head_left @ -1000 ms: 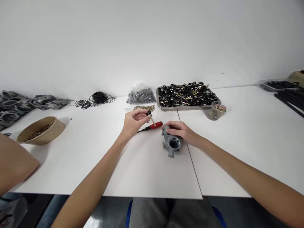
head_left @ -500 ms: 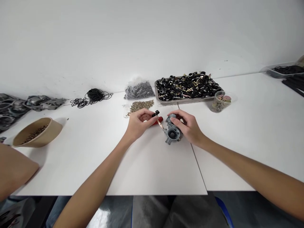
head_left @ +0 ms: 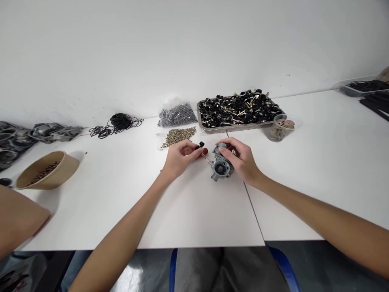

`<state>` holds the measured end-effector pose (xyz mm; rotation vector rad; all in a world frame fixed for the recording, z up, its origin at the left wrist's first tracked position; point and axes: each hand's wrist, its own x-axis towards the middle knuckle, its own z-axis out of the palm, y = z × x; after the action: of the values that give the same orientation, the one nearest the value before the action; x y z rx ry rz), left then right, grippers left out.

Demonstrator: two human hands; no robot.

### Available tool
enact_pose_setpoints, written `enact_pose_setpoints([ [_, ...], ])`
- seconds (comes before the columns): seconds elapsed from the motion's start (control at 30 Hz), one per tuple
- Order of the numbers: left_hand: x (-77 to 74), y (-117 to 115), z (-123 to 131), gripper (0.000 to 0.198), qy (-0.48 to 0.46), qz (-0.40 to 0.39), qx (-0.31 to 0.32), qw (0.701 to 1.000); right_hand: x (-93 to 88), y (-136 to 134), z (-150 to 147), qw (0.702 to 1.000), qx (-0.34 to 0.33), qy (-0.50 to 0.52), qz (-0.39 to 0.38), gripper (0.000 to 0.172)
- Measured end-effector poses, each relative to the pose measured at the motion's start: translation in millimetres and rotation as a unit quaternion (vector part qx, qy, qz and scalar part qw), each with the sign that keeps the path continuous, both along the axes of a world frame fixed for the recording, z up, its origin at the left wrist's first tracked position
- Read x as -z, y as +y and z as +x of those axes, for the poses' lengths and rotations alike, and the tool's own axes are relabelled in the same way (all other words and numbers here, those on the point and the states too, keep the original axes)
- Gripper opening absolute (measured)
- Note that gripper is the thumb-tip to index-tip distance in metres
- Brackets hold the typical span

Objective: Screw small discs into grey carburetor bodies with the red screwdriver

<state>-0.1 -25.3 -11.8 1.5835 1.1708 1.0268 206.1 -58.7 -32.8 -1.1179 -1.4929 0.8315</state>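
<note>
White table (head_left: 194,215), carburetor (head_left: 219,163) partly behind fingers (head_left: 228,154)

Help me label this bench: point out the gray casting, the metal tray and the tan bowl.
Gray casting (head_left: 221,166), head view, on its round opening.
Metal tray (head_left: 237,128), head view, on its front rim.
Tan bowl (head_left: 64,173), head view, on its outer wall.

Tabletop (head_left: 197,219) free nearside, tray (head_left: 243,128) blocking beyond; cup (head_left: 276,134) beside it

And the tray (head_left: 231,128) sits behind the carburetor (head_left: 218,165), cup (head_left: 274,136) by the tray's right end, bag (head_left: 177,115) just left, small parts (head_left: 179,136) before the bag, bowl (head_left: 65,173) far left!
</note>
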Motion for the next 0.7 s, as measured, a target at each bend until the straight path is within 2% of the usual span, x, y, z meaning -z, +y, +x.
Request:
enact_pose_setpoints([
  [0.17,-6.0,-3,1,0.035,0.094,0.054,-0.056,0.993,-0.6,1,-1,1.0,0.016,0.004,-0.008,0.022],
  [0.23,-8.0,-9,6,0.033,0.097,0.058,-0.057,0.992,-1.3,2,-1,1.0,0.023,0.006,-0.006,0.022],
  [0.4,-10.7,-26,18,0.026,0.037,0.026,0.051,0.998,-1.1,5,1,1.0,0.013,0.013,-0.004,0.023],
  [0.5,-13.3,-25,16,0.028,0.006,-0.024,0.11,0.994,-0.2,7,2,1.0,0.006,0.013,-0.008,0.024],
  [0.7,-11.4,-15,9,0.023,-0.041,-0.057,0.126,0.99,-0.8,7,3,1.0,0.002,0.002,0.002,0.023],
])
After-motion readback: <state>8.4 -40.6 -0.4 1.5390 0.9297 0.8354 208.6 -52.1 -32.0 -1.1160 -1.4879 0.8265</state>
